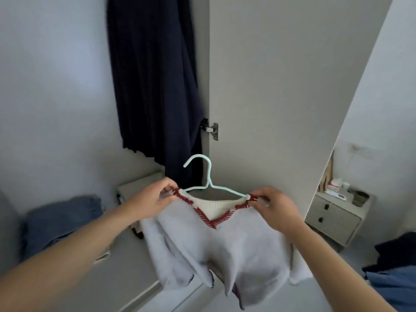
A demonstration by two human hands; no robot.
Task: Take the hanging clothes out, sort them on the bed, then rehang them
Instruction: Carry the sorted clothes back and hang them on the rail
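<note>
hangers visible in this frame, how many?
1. A pale mint wire hanger sits inside the neck of the white red-trimmed sweater, held at each shoulder by the left hand and right hand. The dark navy hanging garment may hide another above frame.

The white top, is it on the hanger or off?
On. The hanger runs through the top's neck, and both hands pinch its shoulders.

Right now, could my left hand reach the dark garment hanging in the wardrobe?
Probably not yet: the left hand pinches the white sweater on its hanger. The way to the dark garment looks free.
</note>
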